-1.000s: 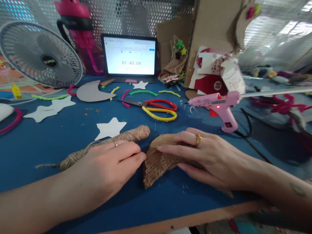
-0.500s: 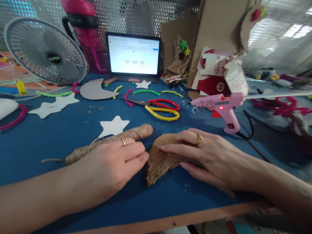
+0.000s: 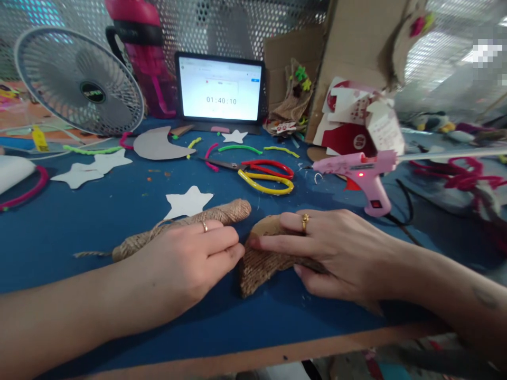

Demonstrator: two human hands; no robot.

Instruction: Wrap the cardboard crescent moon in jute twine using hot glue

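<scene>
A cardboard piece (image 3: 269, 226), curved in outline, lies on the blue table, its near part covered by rows of jute twine (image 3: 259, 269). My right hand (image 3: 325, 253) grips it, fingers pressed on top and thumb at the near edge. At the left end of this piece, my left hand (image 3: 198, 258) is closed in a pinch on the twine; the strand between the fingertips is mostly hidden. Behind that hand lies a roll of jute twine (image 3: 229, 211), a loose end trailing left. A white paper star (image 3: 189, 202) rests just beyond the roll.
Scissors (image 3: 269, 177) with red and yellow handles lie ahead. A pink glue gun (image 3: 368, 177), its red light lit, stands at right with a cord. Further back are a fan (image 3: 91, 89), a pink bottle (image 3: 138, 58), a tablet (image 3: 221, 89) and a grey crescent cutout (image 3: 158, 143).
My right index finger has slid left along the cardboard's twine-covered part, towards its left end. My left hand keeps its pinch. The whole view has shifted slightly.
</scene>
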